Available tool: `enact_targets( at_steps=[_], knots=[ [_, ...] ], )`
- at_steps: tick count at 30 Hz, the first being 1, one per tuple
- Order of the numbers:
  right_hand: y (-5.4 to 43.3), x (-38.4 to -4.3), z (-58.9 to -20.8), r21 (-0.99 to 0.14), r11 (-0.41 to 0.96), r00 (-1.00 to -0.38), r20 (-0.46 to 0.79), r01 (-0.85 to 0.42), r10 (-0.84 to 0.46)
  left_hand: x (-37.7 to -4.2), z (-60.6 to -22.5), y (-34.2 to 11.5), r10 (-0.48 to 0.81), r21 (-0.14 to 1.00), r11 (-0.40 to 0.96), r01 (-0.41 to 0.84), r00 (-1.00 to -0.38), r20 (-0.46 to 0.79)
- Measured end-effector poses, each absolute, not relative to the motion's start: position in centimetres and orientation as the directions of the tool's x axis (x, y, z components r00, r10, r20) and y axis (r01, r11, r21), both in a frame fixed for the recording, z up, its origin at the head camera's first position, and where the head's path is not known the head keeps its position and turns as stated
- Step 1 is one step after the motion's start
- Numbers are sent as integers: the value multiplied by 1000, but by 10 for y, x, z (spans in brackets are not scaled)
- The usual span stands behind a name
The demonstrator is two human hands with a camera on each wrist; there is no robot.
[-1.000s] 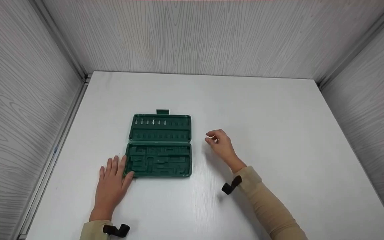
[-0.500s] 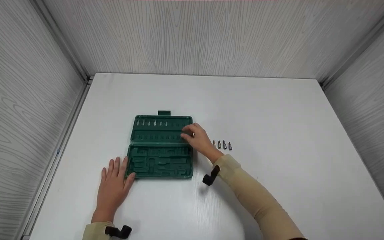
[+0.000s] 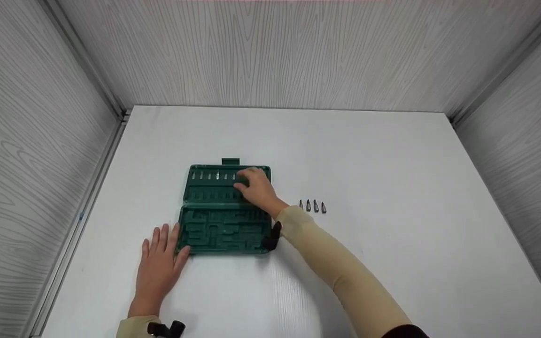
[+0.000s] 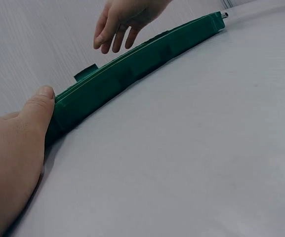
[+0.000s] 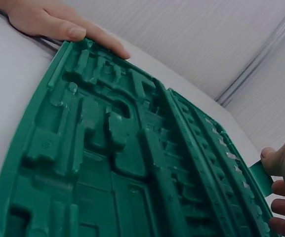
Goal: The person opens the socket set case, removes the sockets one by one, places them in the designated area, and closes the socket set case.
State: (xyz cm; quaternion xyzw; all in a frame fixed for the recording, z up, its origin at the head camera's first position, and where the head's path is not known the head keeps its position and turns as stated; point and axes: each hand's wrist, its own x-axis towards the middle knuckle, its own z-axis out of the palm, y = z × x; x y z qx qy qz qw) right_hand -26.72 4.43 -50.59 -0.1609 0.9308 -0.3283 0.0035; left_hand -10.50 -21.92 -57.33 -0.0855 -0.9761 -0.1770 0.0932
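Note:
An open dark green plastic bit case (image 3: 223, 234) lies on the white table. My left hand (image 3: 158, 270) lies flat, fingers spread, at the case's near left corner. Its thumb (image 4: 41, 101) touches the edge. My right hand (image 3: 257, 188) is over the lid's right half. Its thumb (image 5: 269, 154) and fingers are apart, with nothing visible between them. Small silver screwdriver bits (image 3: 218, 175) stand in the left part of the lid's top row, the rightmost beside the right fingertips. Several more bits (image 3: 316, 205) stand in a line on the table, partly behind the right forearm.
A green latch tab (image 3: 230, 161) sticks out from the lid's far edge. The case's near half has moulded recesses. Pale wood-grain panels (image 3: 270, 56) enclose the table (image 3: 383, 155) at the back and both sides.
My right hand has moved left from the table beside the case to over the lid, uncovering the row of bits. The left hand stays put.

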Motion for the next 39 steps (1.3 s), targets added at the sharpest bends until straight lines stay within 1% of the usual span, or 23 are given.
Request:
enact_targets(
  at_steps=[4,6,8,15,22,29,35,39],
  knots=[
    [37,-275,-512,-500,805,-945,111,-320,-307,-106,-573,-219,135,323,925,202,-966,218],
    [35,-279,-515,-465,831,-952,113,-305,-286,-107,-574,-218,139,321,924,205,-966,218],
    [32,-283,-516,-455,845,-960,116,-280,-255,-107,-575,-217,138,321,925,205,-966,218],
    [23,-289,-519,-473,865,-986,54,-165,-159,-106,-575,-218,134,324,924,204,-965,225],
    [16,-288,-521,-492,864,-993,4,-108,-122,-104,-573,-221,134,328,924,199,-969,209],
    [12,-289,-519,-554,831,-996,-33,-46,-77,-106,-574,-221,135,323,925,198,-969,207],
    [11,-291,-517,-611,790,-997,-23,-47,-77,-105,-575,-221,124,331,925,185,-973,197],
    [10,-291,-519,-584,810,-997,-9,-54,-73,-106,-573,-220,121,333,925,186,-971,207]
  ],
)
